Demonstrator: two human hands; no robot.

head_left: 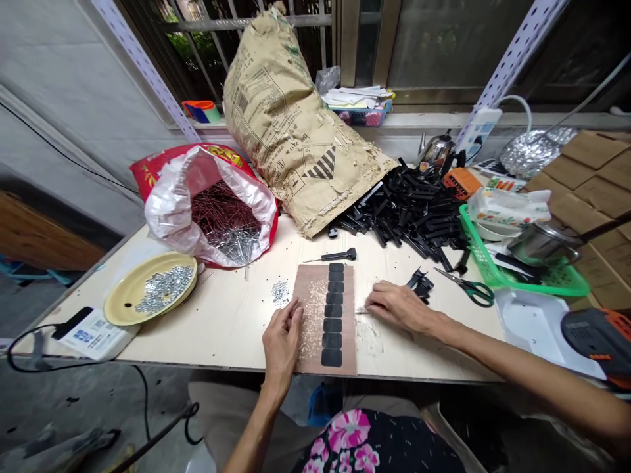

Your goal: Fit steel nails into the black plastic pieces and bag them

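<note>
A brown board lies flat at the table's front edge, with a column of several black pads down its right half and small silvery bits scattered on its left half. My left hand rests on the board's left edge, fingers curled and pinched together over the bits. My right hand lies just right of the board, fingertips pinching a thin metal pin that points toward the pads. A small heap of tiny silver pieces sits beside the board's upper left corner.
Behind are a black-handled awl, a heap of black plastic parts spilling from a brown paper sack, a bag of long nails, a yellow plate of metal bits, green-handled scissors, and a green basket.
</note>
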